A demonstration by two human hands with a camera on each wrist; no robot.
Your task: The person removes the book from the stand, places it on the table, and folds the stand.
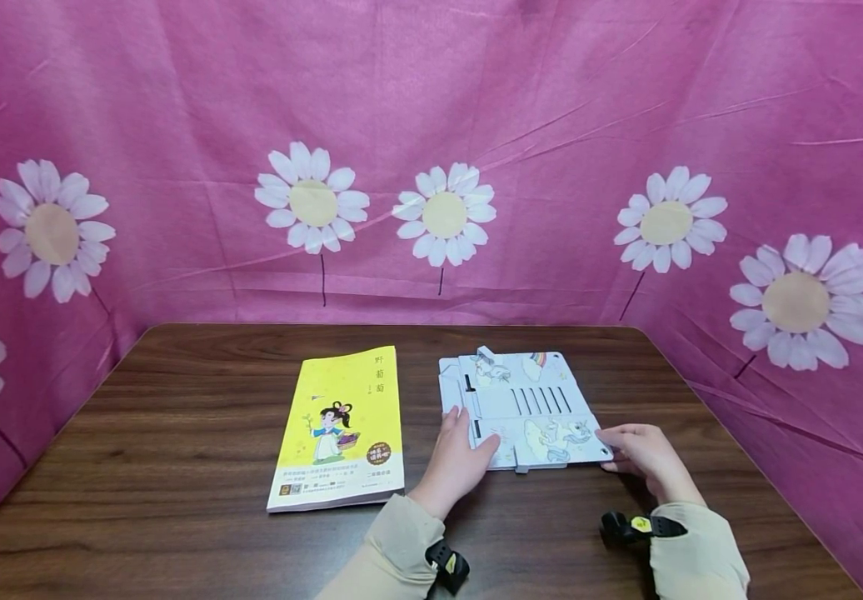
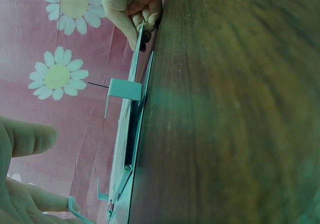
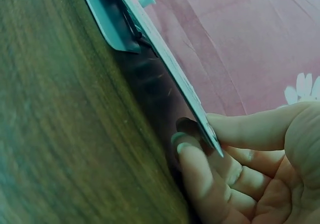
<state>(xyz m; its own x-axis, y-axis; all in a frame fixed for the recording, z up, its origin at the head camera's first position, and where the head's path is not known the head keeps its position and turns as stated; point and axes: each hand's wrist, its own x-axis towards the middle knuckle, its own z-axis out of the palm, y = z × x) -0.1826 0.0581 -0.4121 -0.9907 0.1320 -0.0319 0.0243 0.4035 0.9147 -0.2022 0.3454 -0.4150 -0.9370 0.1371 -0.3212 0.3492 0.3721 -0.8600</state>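
A white folding book stand point(image 1: 544, 402) with unicorn and rainbow prints and slots lies on the table. My right hand point(image 1: 647, 458) pinches its lower right corner, the thumb point(image 3: 250, 131) above the panel and curled fingers below. In the right wrist view the panel point(image 3: 175, 76) is raised at this edge, apart from the base plate point(image 3: 107, 26). My left hand point(image 1: 456, 458) rests at the stand's left edge, thumb point(image 2: 32, 138) held away from the fingers. One left finger touches a small page clip point(image 2: 77, 211). Another clip point(image 2: 125, 89) juts from the lower edge.
A yellow book point(image 1: 341, 425) with a cartoon girl on its cover lies left of the stand, close to my left forearm. The brown wooden table point(image 1: 177, 433) ends at a pink cloth point(image 1: 551, 100) with daisies. Black straps point(image 1: 630, 527) circle both wrists.
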